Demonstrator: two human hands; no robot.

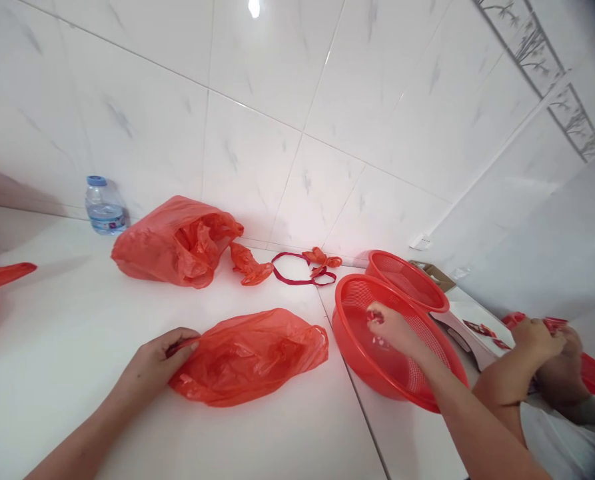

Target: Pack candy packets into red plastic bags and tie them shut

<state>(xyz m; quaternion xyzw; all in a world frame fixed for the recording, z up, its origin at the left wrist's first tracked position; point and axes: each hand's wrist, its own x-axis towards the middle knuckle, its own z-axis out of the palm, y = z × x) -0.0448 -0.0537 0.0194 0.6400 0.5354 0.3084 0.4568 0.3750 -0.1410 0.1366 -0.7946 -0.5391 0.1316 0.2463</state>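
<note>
My left hand pinches the near-left edge of a thin red plastic bag, which lies on the white table with its mouth partly spread. Inside the large red plastic basket is my right hand, its fingers curled closed. Something small and reddish shows at those fingertips, too small to name. A few small whitish pieces lie below the hand on the basket's bottom.
Behind the bag lie a bulky red plastic bag, a crumpled scrap of red plastic and a dark red loop of strap. A water bottle stands by the wall. A second red basket and another person's hands are at right.
</note>
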